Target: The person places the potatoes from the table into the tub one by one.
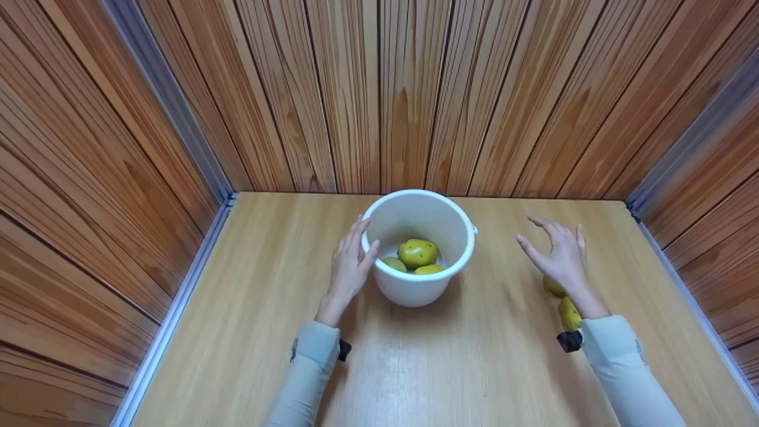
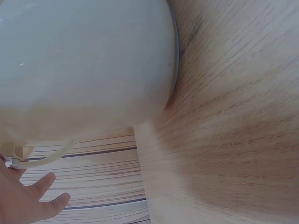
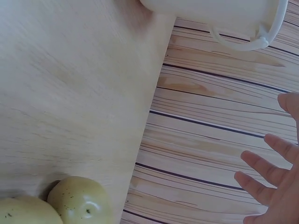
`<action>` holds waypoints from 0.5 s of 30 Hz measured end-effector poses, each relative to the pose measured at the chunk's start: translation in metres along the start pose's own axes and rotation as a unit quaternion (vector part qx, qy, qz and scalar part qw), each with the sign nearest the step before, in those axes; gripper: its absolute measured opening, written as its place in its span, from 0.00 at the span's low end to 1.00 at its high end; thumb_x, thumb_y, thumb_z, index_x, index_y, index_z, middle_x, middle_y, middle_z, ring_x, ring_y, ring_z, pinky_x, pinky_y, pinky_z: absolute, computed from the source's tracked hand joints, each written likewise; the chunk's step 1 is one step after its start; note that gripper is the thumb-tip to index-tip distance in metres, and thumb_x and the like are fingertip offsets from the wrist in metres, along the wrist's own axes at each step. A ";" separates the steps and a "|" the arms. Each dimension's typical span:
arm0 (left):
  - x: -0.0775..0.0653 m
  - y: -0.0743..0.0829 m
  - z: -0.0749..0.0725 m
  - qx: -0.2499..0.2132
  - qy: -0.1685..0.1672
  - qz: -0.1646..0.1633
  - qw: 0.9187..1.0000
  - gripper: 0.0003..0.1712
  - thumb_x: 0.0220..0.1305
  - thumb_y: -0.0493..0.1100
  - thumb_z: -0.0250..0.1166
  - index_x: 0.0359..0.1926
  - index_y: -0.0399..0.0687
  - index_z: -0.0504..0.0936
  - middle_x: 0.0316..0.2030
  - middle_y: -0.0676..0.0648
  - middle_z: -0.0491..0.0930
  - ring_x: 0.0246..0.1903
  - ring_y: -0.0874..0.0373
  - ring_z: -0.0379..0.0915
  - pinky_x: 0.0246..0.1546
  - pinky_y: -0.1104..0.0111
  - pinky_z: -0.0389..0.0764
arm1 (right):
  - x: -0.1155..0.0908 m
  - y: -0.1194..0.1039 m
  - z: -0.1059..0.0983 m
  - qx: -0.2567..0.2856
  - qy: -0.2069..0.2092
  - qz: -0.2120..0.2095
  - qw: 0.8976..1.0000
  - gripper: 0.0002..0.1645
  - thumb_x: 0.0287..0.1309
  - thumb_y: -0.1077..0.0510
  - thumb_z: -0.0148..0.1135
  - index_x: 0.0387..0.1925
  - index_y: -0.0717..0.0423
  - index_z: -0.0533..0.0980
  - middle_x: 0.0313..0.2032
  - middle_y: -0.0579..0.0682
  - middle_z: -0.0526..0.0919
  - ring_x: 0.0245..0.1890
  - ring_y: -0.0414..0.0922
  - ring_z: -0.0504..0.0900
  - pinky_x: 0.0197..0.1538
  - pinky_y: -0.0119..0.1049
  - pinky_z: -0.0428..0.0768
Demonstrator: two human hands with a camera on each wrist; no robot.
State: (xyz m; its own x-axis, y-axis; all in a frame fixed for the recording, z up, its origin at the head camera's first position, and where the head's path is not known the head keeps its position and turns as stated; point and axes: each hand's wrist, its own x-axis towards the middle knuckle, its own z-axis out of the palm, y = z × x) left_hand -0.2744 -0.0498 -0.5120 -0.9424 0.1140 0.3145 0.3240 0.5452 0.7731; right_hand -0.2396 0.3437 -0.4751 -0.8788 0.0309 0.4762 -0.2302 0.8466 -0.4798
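Observation:
A white bucket (image 1: pixel 415 290) stands upright on the wooden table, with several yellow-green, dark-spotted fruits (image 1: pixel 417 253) at its bottom. My left hand (image 1: pixel 350 261) is at the bucket's left side, its thumb and fingertips right at the rim. In the left wrist view its fingers (image 2: pixel 42 186) spread beside the bucket's handle (image 2: pixel 46 158). To the right of the bucket, my right hand (image 1: pixel 562 255) hovers with fingers spread and nothing in it. Below its palm and wrist lie a rounded yellow-green fruit (image 3: pixel 79 200) and a longer one (image 1: pixel 569 314), partly hidden by the hand and forearm.
Wood-plank walls (image 1: pixel 403 95) rise behind the table (image 1: pixel 267 284) and on both sides. Grey metal rails (image 1: pixel 195 276) run along the left and right table edges. A dark wrist camera (image 1: pixel 570 341) sits at the right cuff.

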 end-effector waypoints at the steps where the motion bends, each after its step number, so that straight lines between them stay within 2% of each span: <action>1: 0.000 0.000 0.000 0.003 0.000 0.000 1.000 0.33 0.65 0.65 0.46 0.69 0.68 0.55 0.71 0.59 0.49 0.69 0.54 0.49 0.64 0.46 0.49 | 0.000 0.001 0.000 0.001 -0.001 0.000 1.000 0.31 0.56 0.44 0.60 0.57 0.57 0.71 0.53 0.63 0.76 0.56 0.63 0.68 0.66 0.62 0.31; 6: 0.000 0.001 0.000 0.006 0.005 0.008 1.000 0.34 0.64 0.67 0.45 0.69 0.66 0.56 0.71 0.55 0.51 0.68 0.54 0.49 0.64 0.45 0.50 | -0.003 0.007 0.000 0.004 -0.011 0.015 1.000 0.32 0.56 0.43 0.60 0.58 0.56 0.71 0.55 0.63 0.75 0.57 0.63 0.67 0.66 0.62 0.33; 12: 0.000 0.000 -0.001 0.008 0.003 0.003 1.000 0.34 0.64 0.68 0.45 0.69 0.67 0.56 0.71 0.58 0.50 0.69 0.55 0.49 0.65 0.47 0.49 | -0.006 0.016 -0.001 0.003 -0.038 0.052 0.998 0.35 0.56 0.39 0.58 0.60 0.53 0.69 0.59 0.61 0.70 0.60 0.61 0.64 0.59 0.66 0.53; 15: 0.000 0.000 -0.001 0.008 0.002 0.001 1.000 0.34 0.64 0.68 0.45 0.69 0.67 0.56 0.71 0.58 0.50 0.69 0.55 0.48 0.65 0.47 0.49 | -0.007 0.021 -0.001 -0.005 -0.041 0.060 0.997 0.35 0.56 0.38 0.58 0.61 0.51 0.68 0.60 0.61 0.69 0.59 0.61 0.64 0.55 0.66 0.59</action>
State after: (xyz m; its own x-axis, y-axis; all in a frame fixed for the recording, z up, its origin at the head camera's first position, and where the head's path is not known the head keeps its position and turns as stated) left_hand -0.2747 -0.0507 -0.5112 -0.9416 0.1122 0.3175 0.3240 0.5587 0.7634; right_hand -0.2376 0.3615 -0.4879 -0.9307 0.0889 0.3548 -0.1185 0.8445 -0.5223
